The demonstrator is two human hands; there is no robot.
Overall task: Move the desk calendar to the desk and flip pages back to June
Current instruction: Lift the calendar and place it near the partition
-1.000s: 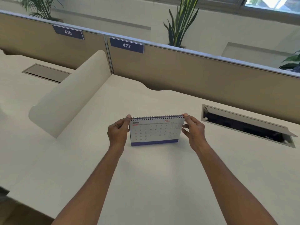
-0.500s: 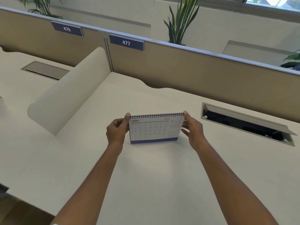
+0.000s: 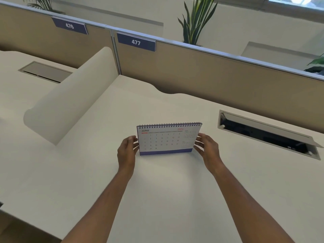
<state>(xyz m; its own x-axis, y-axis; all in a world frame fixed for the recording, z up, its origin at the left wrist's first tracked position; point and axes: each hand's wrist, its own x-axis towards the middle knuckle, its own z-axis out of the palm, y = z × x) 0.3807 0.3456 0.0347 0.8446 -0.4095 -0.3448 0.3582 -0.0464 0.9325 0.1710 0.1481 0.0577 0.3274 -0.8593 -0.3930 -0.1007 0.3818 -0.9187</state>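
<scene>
Hands [image 3: 127,152] [image 3: 209,151] either side of upright June calendar [image 3: 166,142]

On the desk calendar [image 3: 166,141], the back was hidden and the small side months too tiny to read; the left hand [image 3: 127,151] blurred at its edge, grip unclear.

A cream desk [image 3: 175,199] runs along tan partition panels [image 3: 210,79] carrying blue plates numbered 476 [image 3: 69,25] and 477 [image 3: 136,42], with a curved cream divider [image 3: 70,95] on the left. A cable hatch [image 3: 263,132] stands open at right. Tall plants [image 3: 196,20] rise behind the panels, under a daylit window [image 3: 298,2].
</scene>
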